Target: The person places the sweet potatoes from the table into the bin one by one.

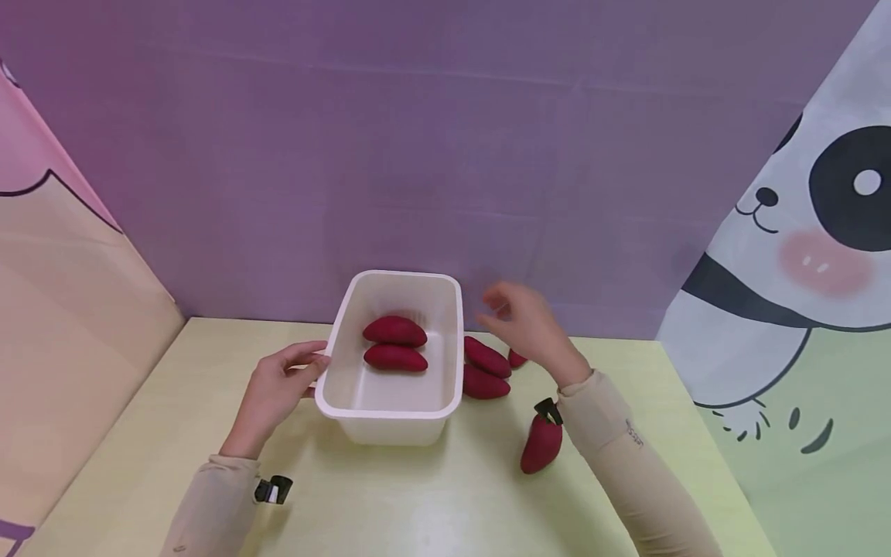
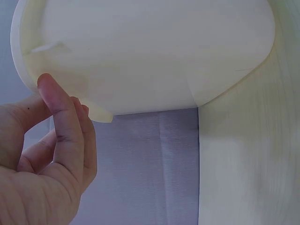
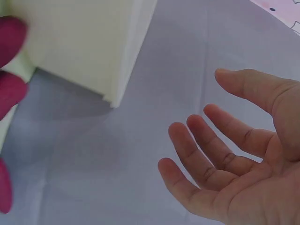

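on a pale yellow table (image 1: 390, 503) sits a white plastic tub (image 1: 390, 422) w/ two purple sweet potatoes (image 1: 394, 344) inside. left hand (image 1: 274, 387) pinches the tub's left rim, thumb on top. right hand (image 1: 525, 321) hovers empty, fingers spread, just above three loose sweet potatoes (image 1: 485, 370) right of the tub; a fourth sweet potato (image 1: 541, 443) lies nearer, by the sleeve. risk, imo: the sleeve nudges that one & it rolls.

We see a pale yellow table (image 1: 418, 510). Behind it hangs a purple cloth wall (image 1: 418, 139). On one side is a curtain with a panda picture (image 1: 821, 209). On the other side is a pink and tan curtain (image 1: 63, 309).
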A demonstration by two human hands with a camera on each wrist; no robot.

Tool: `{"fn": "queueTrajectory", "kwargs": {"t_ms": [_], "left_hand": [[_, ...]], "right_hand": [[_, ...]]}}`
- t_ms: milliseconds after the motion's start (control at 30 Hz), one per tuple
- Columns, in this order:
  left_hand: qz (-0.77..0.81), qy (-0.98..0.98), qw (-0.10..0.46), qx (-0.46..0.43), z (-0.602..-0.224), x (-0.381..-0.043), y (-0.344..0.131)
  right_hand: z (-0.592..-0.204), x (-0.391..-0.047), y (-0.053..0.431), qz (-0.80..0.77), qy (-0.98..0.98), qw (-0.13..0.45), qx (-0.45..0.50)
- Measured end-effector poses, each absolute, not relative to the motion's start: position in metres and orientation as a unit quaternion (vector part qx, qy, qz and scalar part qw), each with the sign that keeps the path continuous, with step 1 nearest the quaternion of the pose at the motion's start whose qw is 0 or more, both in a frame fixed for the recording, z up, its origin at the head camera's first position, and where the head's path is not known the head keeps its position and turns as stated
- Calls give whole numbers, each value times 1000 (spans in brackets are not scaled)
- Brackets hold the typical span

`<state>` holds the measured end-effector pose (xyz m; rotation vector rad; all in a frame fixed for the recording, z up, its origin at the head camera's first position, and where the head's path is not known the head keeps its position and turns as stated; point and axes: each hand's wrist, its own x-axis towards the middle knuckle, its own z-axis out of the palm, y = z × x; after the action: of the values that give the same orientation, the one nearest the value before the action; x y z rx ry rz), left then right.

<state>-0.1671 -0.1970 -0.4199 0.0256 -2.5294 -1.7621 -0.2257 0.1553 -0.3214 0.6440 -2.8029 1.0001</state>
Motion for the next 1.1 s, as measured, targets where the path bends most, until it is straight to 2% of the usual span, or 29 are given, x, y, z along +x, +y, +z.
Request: {"fn": "queueTrajectory", "kwargs": {"t_ms": [167, 400, 667, 867, 1100], "left_hand": [[-570, -821, 30, 13, -420, -166, -198], [-566, -824, 31, 16, -420, -166, -199], [-561, -827, 29, 20, -421, -167, -199], [-561, -827, 29, 20, -421, -167, -198], [-564, -825, 32, 17, -421, -167, -196]], "right_hand": [[-343, -212, 178, 341, -918, 41, 199], [-398, -207, 201, 370, -905, 46, 203], [-450, -211, 215, 375, -906, 4, 197], [-473, -217, 218, 374, -908, -15, 187], [-483, -220, 220, 380, -907, -25, 179]]}}
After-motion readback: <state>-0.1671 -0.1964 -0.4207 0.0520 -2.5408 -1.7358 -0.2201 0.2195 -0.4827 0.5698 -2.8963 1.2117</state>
